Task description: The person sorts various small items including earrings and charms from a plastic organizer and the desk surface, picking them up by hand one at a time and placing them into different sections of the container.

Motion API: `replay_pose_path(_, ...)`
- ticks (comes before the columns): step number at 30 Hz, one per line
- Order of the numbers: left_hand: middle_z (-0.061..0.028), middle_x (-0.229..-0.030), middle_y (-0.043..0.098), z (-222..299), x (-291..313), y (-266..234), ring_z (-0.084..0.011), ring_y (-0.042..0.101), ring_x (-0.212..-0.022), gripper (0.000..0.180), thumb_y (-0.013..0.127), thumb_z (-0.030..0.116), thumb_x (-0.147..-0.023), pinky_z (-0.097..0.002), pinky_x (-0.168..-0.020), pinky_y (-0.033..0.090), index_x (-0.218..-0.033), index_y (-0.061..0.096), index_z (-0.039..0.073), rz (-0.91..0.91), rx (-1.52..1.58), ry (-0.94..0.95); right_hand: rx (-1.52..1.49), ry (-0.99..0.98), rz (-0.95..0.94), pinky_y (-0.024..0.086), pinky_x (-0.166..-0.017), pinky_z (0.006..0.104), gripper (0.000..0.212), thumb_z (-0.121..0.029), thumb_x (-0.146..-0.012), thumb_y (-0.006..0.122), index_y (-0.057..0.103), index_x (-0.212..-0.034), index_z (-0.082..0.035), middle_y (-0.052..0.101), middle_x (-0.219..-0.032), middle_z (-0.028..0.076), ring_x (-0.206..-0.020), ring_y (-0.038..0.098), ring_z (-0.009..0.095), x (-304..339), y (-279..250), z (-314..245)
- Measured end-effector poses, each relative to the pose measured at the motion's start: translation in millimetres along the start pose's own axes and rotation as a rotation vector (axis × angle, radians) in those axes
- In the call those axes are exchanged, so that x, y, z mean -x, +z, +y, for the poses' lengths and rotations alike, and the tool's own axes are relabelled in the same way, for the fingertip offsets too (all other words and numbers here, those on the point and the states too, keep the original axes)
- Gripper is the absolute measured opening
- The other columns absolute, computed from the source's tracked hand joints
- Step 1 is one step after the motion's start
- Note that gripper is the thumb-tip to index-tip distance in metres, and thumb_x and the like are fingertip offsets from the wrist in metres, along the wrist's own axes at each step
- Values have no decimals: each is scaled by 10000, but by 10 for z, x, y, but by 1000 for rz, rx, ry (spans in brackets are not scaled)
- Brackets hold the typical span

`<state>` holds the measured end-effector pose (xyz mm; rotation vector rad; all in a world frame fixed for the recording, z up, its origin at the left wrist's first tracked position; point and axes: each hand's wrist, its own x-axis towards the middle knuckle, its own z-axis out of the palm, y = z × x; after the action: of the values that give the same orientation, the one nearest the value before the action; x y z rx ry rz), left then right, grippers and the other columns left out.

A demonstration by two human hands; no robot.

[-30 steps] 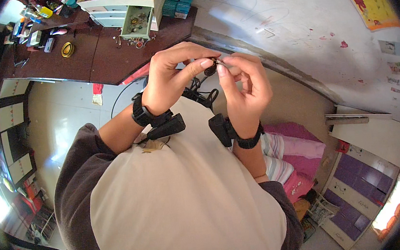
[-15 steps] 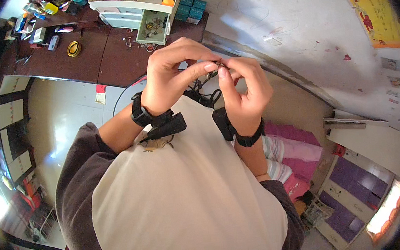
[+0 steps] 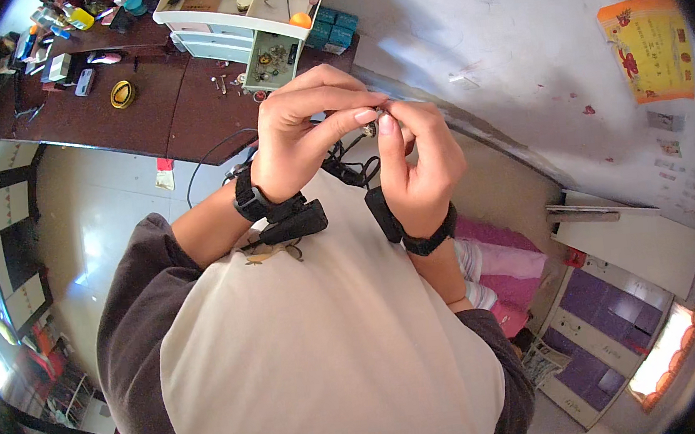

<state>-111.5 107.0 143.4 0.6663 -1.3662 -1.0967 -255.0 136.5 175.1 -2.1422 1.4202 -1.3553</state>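
Observation:
My left hand [image 3: 309,124] and my right hand [image 3: 416,143] meet in front of my chest, fingertips touching. Between their thumbs and forefingers is a small, shiny metallic piece [image 3: 370,129], perhaps jewellery; most of it is hidden by the fingers. Both hands are closed in a pinch on it. Each wrist wears a black strap with a dark block on it. Beyond the hands, an open drawer [image 3: 270,61] holds a tangle of small trinkets.
A white organizer [image 3: 216,20] with trays and drawers stands on the dark brown desk [image 3: 145,111]. A yellow ring-shaped roll [image 3: 123,94] and a grey device [image 3: 84,82] lie left of it. Teal boxes [image 3: 335,28] stand by the wall. Black cables [image 3: 351,170] hang behind my hands.
The view has shifted slightly. My hands stay together, and more of the small metallic piece now shows below the fingertips.

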Motion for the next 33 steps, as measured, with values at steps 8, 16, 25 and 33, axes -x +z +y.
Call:
replay_pose_path(8,-102,-866,625,-49,-53,-145,-160,584,-776,141,662,-17,-770,-258,-679,465,-908,686,-33,-12,-53,46,90,34,-136,423,-535,385,39,-56,-866,552,559,-882,-21,569,-745,150,-609,561,320,-106,81,27)
replay_pose_path(16,-89,-907,618,-351,-95,-432,-141,586,-821,148,646,33,-829,-249,-698,473,-967,637,-21,-185,-27,-176,-68,290,-309,416,-528,370,109,-117,-886,558,540,-837,-22,537,-658,151,-579,552,307,-104,312,291)
replay_pose_path(25,-79,-818,675,-1330,-132,-1019,-112,611,-702,179,639,162,-847,-258,-635,483,-951,658,18,-39,-459,-467,179,336,-345,428,-541,326,124,-146,-866,590,580,-871,-23,573,-699,115,-586,558,250,-62,298,529)
replay_pose_path(33,-90,-856,679,-2021,-258,-1508,-286,643,-731,235,575,281,-867,-370,-648,500,-1022,649,120,-103,-1003,-433,185,523,-239,452,-588,290,145,-138,-867,593,613,-904,1,605,-736,132,-618,580,210,180,208,616)
